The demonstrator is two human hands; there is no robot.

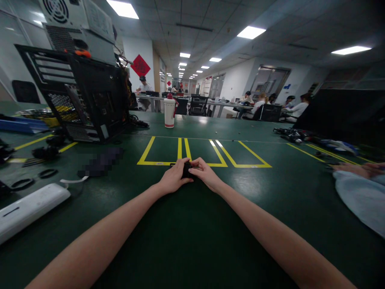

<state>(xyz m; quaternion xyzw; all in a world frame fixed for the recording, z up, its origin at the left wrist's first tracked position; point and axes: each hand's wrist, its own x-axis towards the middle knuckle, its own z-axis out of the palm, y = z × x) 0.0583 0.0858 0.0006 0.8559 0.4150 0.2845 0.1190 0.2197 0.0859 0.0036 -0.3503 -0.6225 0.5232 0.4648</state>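
Observation:
A small black object (186, 170) sits between my two hands at the middle of the green table (186, 233). Its kind is hard to make out, as fingers cover most of it. My left hand (174, 176) is wrapped round its left side, thumb along the near edge. From the right, my right hand (206, 174) pinches it with thumb and bent fingers. Just beyond my hands run yellow tape outlines (222, 164) on the tabletop.
To the left stand an open black computer case (99, 96) with power supplies (75, 24) on top, and a long white device (33, 210). A white bottle (169, 112) stands farther back. At right are cables (291, 134) and a co-worker's sleeve (359, 196).

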